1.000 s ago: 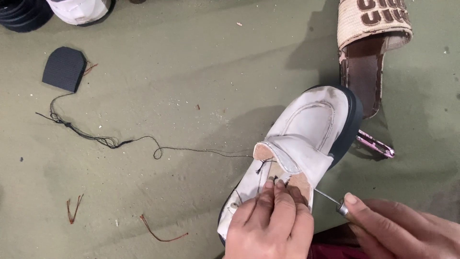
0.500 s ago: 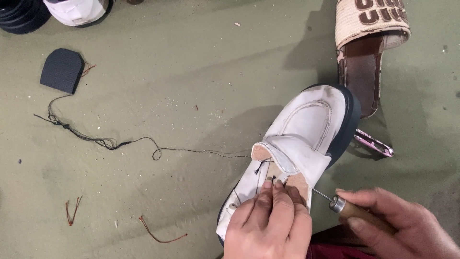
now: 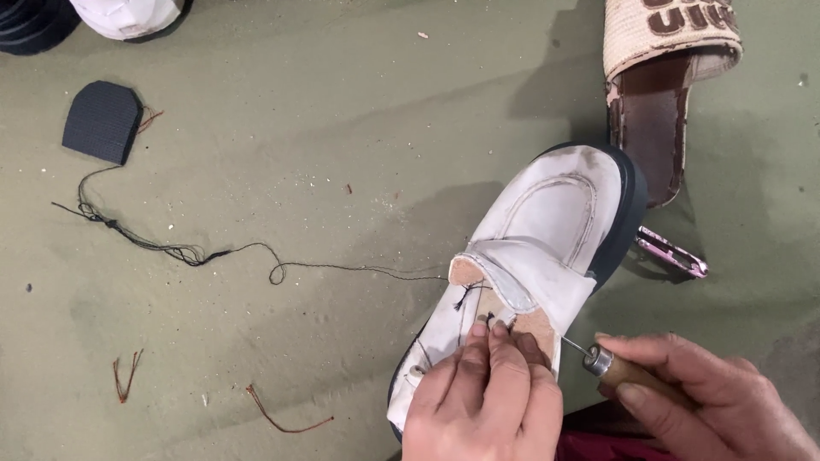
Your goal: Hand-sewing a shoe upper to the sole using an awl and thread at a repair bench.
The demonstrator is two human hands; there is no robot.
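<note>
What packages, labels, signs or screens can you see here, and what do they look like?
No packages, signs or screens show.
Woven beige sandal strap, top right on the green floor: a wide band bearing large dark brown block lettering, cut off by the frame edge.

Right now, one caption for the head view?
Left hand pinches white black-soled shoe; right hand drives wooden-handled awl through it.

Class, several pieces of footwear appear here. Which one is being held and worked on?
The white shoe with the dark sole: the left hand pinches its strap and the right hand pushes an awl into it. The woven sandal lies untouched.
</note>
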